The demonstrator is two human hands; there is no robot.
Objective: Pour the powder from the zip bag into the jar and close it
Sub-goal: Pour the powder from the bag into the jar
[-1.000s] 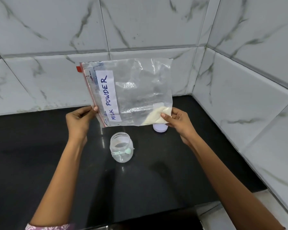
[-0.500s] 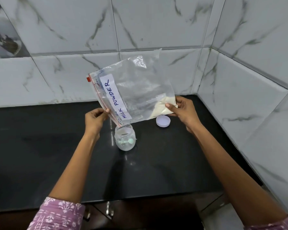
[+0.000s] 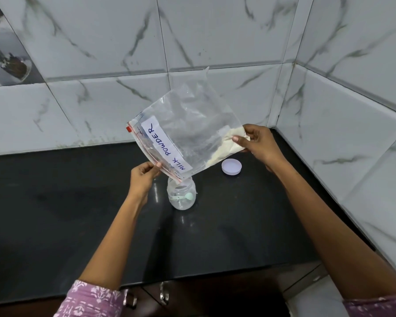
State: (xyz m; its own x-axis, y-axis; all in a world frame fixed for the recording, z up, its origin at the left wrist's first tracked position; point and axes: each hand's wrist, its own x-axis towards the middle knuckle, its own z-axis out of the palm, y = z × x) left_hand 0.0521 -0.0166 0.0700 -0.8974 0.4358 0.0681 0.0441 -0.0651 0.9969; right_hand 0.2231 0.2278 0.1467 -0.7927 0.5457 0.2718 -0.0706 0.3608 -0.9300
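Observation:
A clear zip bag [image 3: 190, 131] labelled "MILK POWDER" hangs tilted over the counter, its zip edge lowest. My left hand [image 3: 143, 176] pinches the zip edge at its lower corner, just above the mouth of an open clear jar [image 3: 181, 195]. My right hand [image 3: 258, 143] grips the bag's raised bottom corner, where the pale powder [image 3: 226, 147] sits. A small green scoop lies inside the jar. The jar's white lid [image 3: 231, 166] lies flat on the counter to the right of the jar.
The black counter [image 3: 66, 213] runs into a corner of white marble-pattern tiled walls [image 3: 215, 42] at the back and right. Cabinet handles [image 3: 162, 296] show below the counter's front edge.
The bag has tilted further, its zip corner dropping to the jar's mouth while my right hand lifted the powder corner. The camera view has shifted.

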